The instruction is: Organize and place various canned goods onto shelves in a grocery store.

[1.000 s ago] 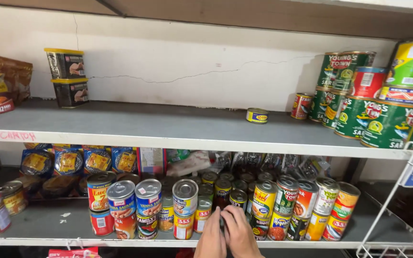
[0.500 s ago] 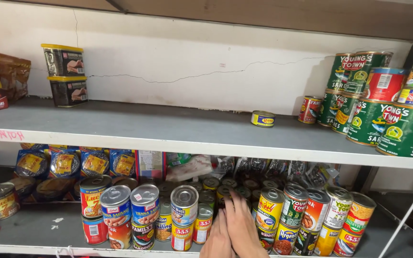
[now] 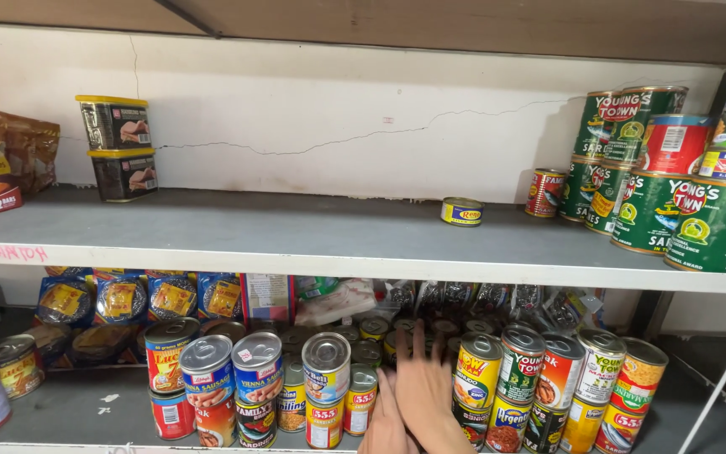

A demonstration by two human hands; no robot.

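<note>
Grey lower shelf (image 3: 69,412) carries stacked cans (image 3: 326,382); the right hand (image 3: 424,388) reaches flat with spread fingers among them, grasping nothing, and the left hand (image 3: 386,420) lies beside it, also released.

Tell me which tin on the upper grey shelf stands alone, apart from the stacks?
The small, flat yellow round tin. It sits by itself mid-shelf, while the tall green cans are stacked at the right.

The right hand (image 3: 423,388) now reaches deeper into the lower shelf (image 3: 69,412), fingers spread and extended up toward the small cans (image 3: 397,329) at the back, where a second ago they were curled low at the shelf's front edge. The left hand (image 3: 382,420) now lies flat just beside and below those fingers, pressed against the right hand.
</note>
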